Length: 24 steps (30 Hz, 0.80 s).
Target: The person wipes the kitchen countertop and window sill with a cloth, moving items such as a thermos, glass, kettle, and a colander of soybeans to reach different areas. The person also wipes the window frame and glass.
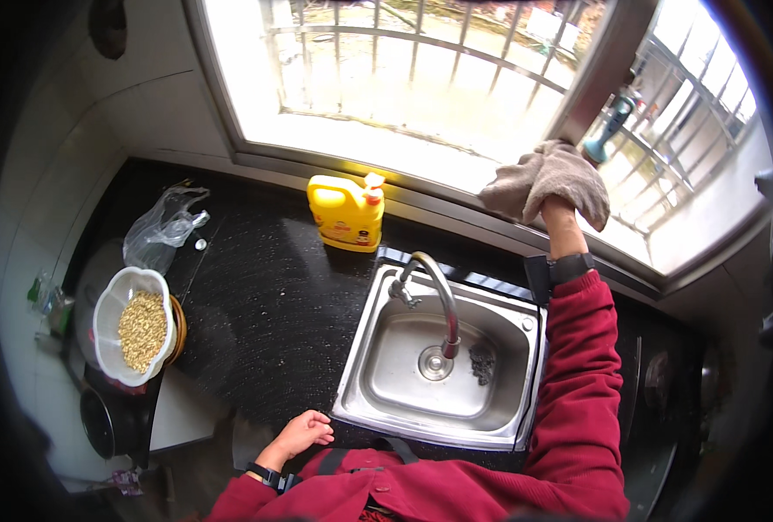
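My right hand (556, 205) reaches out to the window frame (595, 85) at the upper right, with a grey-brown cloth (546, 179) draped over its fingers and pressed near the frame's lower end. The cloth hides most of the hand. My left hand (307, 430) rests near the counter's front edge, left of the sink, its fingers loosely curled and holding nothing. Between my arms lies a stainless steel sink (393, 398) with a curved metal faucet (448, 293). A dark scouring pad (481, 365) is in the basin, right of the drain.
A yellow pump jug (347, 222) stands behind the sink by the sill. At the left of the black counter (262, 313) are a clear plastic bag (165, 228) and a white bowl of grain-like pieces (142, 329). A teal-handled brush-like tool (608, 134) is at the right window.
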Available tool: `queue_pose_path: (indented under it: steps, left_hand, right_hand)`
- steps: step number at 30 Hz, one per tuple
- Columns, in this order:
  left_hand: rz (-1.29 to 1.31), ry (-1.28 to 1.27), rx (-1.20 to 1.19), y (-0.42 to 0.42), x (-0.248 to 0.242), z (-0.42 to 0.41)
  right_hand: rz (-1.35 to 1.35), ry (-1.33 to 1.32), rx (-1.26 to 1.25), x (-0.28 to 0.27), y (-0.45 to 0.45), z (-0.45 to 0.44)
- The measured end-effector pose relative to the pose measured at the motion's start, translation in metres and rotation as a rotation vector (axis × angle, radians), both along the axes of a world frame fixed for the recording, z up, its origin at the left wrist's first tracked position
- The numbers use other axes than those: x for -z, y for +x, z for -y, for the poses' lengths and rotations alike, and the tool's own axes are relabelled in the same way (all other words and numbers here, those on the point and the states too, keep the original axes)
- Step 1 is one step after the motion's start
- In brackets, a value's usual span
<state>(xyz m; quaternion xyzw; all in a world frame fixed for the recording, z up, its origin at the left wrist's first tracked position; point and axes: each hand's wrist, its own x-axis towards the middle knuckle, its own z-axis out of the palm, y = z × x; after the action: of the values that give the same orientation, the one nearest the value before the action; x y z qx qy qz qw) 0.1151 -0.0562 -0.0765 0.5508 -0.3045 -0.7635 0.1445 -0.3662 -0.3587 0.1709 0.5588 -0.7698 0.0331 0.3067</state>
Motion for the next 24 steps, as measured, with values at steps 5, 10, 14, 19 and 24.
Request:
queue_pose_path:
  steps: [5,10,14,19,24]
  left_hand:
    - [0.029,0.011,-0.009,0.0,-0.003,0.001]
    - [0.019,0.007,0.028,-0.001,-0.005,0.003]
    - [0.0,-0.009,0.024,-0.001,-0.004,0.0]
    - [-0.018,-0.001,0.032,0.004,-0.003,0.002]
    - [-0.021,-0.081,-0.129,0.037,-0.01,0.011]
  right_hand:
    - [-0.131,0.337,0.041,0.003,0.02,0.001]
    - [-0.087,0.442,0.23,-0.005,0.046,-0.002]
    - [-0.167,0.541,0.084,-0.008,0.056,-0.018]
    - [0.429,0.509,-0.483,-0.03,0.06,-0.033]
    - [0.456,-0.028,-0.499,-0.113,0.065,0.002]
